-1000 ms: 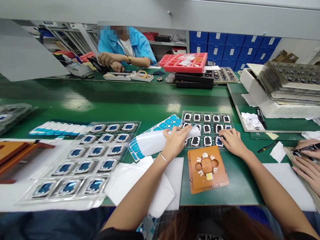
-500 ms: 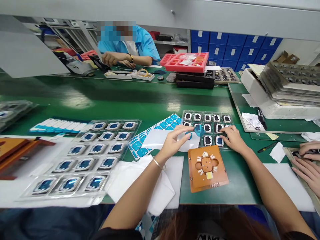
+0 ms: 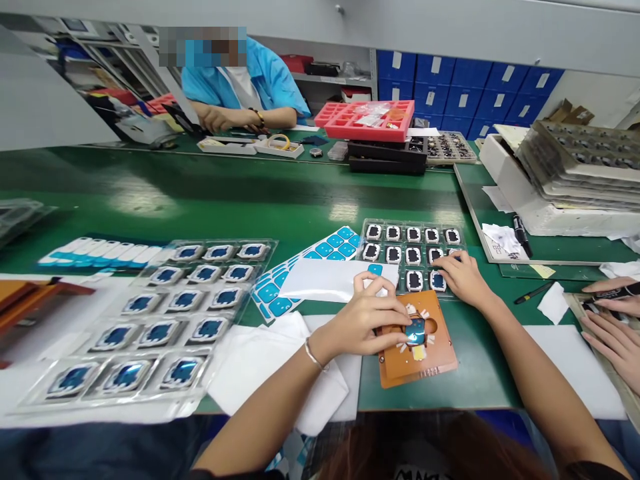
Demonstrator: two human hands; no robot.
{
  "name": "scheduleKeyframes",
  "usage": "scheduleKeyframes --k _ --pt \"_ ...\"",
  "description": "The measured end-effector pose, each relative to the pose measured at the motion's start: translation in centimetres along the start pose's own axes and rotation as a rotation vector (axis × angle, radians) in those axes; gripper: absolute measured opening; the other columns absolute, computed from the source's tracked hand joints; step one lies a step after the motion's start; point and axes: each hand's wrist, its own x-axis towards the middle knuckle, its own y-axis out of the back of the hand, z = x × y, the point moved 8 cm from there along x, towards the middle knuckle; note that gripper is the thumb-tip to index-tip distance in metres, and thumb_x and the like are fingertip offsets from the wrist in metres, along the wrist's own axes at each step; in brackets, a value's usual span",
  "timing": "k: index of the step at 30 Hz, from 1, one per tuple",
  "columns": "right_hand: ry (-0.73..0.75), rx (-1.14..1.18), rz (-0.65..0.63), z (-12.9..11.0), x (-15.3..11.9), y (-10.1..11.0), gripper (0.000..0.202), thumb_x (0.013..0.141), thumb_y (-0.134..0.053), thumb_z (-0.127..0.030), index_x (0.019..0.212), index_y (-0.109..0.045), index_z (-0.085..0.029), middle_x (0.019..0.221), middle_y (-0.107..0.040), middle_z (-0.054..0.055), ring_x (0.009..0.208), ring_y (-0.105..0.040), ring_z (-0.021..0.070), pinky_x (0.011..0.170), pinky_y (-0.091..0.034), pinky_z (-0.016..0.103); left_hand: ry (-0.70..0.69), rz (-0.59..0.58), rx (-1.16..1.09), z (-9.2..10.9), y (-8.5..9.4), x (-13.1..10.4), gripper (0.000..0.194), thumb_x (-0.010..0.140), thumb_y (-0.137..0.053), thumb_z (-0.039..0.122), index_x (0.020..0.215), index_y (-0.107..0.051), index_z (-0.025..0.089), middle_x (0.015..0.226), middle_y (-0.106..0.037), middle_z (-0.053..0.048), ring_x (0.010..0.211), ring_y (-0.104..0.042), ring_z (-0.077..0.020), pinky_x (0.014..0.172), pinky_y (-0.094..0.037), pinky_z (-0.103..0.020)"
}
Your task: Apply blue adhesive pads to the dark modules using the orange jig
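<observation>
The left hand [image 3: 367, 320] pinches a small blue sticker [image 3: 415, 329] right over the middle of the orange block [image 3: 417, 343] on the green desk [image 3: 250, 200]. If the fingers tilt, the sticker could land crooked or wrinkle. The right hand [image 3: 463, 277] rests on the clear tray [image 3: 413, 250] of small dark parts, fingers bent, maybe gripping 1; a quick pull could knock its neighbours loose.

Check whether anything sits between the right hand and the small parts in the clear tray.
Nothing visible does. The right hand already rests on the clear tray, fingertips on its near-right pockets; which part it touches is hidden.
</observation>
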Motion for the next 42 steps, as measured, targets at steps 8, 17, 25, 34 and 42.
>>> scheduleKeyframes --k 8,17,25,34,42 --pt "-0.024 0.213 0.130 1.6 0.5 1.3 0.021 0.096 -0.050 -0.035 0.103 -0.066 -0.023 0.098 -0.071 0.009 0.096 -0.056 0.0282 0.085 -0.048 0.045 -0.151 0.037 0.282 1.5 -0.5 -0.5 0.028 0.092 -0.057 0.047 0.088 -0.068 0.022 0.106 -0.074 -0.002 0.096 -0.054 -0.0235 0.096 -0.026 -0.046" --pt "-0.018 0.548 0.235 -2.0 -1.8 4.9 0.032 0.096 -0.054 -0.048 0.112 -0.068 -0.025 0.099 -0.069 0.007 0.086 -0.065 0.0194 0.074 -0.057 0.034 -0.207 -0.059 0.104 2.5 -1.1 -0.6 0.038 0.095 -0.049 0.053 0.099 -0.066 0.020 0.096 -0.074 -0.005 0.103 -0.058 -0.0254 0.099 -0.027 -0.049" --pt "-0.055 0.863 -0.076 -4.9 -3.3 4.5 0.026 0.085 -0.071 -0.041 0.103 -0.071 -0.022 0.096 -0.067 0.006 0.081 -0.066 0.0158 0.069 -0.060 0.029 -0.136 -0.149 0.115 1.8 -1.7 -0.8 0.039 0.090 -0.055 0.057 0.105 -0.067 0.023 0.100 -0.073 -0.006 0.101 -0.058 -0.0265 0.101 -0.030 -0.050" --pt "-0.172 0.951 -0.293 -6.8 -4.4 1.9 0.037 0.084 -0.072 -0.043 0.102 -0.046 -0.023 0.062 -0.047 -0.010 0.048 -0.047 0.0079 0.043 -0.038 0.019 -0.053 -0.167 0.056 1.1 -1.9 -0.7 0.037 0.090 -0.057 0.056 0.104 -0.069 0.024 0.102 -0.072 -0.006 0.101 -0.054 -0.0263 0.098 -0.031 -0.049" --pt "-0.025 0.900 -0.393 -6.5 -4.1 1.9 0.037 0.085 -0.070 -0.044 0.108 -0.050 -0.021 0.062 -0.051 -0.008 0.051 -0.046 0.0086 0.048 -0.038 0.020 -0.011 -0.199 0.027 0.9 -2.0 -0.8 0.041 0.086 -0.061 0.059 0.108 -0.069 0.026 0.109 -0.069 -0.007 0.100 -0.052 -0.0259 0.097 -0.030 -0.050"
